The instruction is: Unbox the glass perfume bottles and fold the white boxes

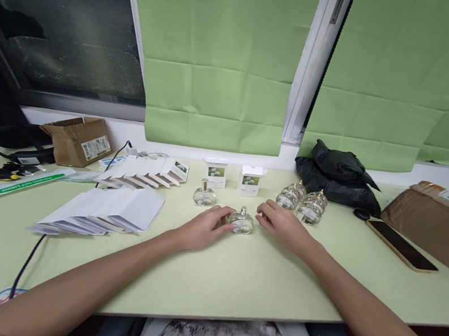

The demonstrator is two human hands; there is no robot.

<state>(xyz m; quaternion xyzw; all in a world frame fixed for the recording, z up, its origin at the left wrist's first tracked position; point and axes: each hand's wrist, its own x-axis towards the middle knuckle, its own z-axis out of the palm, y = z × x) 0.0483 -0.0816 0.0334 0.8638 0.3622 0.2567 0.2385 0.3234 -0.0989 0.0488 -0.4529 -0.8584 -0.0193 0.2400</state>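
Note:
A round clear glass bottle [240, 222] stands on the pale green table [232, 275] between my hands. My left hand [203, 227] curls against its left side, fingertips touching the glass. My right hand [282, 223] rests just right of the bottle, fingers bent and loosely together, holding nothing that I can see. A second glass bottle [204, 194] stands behind and to the left. Two small white boxes [215, 173] [250, 181] with open flaps stand further back.
Several more glass bottles [302, 202] cluster at the right, before a black bag [337, 175]. Flat folded white cartons [114, 210] fan out at the left. A phone [401, 245] and brown parcel [439, 224] lie right; a torn cardboard box [78, 139] and cable [31, 256] left.

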